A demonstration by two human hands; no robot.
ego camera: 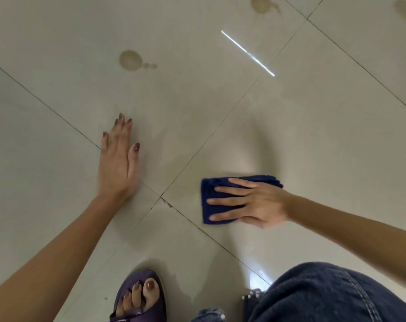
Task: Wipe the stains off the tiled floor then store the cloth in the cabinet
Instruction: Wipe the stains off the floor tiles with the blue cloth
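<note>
1. My right hand (251,202) pressed the cloth (207,191) onto the floor (337,135), fingers straight and spread.
2. My left hand (117,163) rested flat, fingers together.
3. The nearest stain (130,60) lay ahead-left of the cloth, closer to my left hand.

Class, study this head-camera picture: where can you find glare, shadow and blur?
Head view: a thin bright streak of glare crosses the tiled floor, and a broader sheen lies near the jeans; a soft shadow spreads above the blue cloth under the right hand; the left hand looks slightly blurred at its edges; the stains read clearly.
</note>
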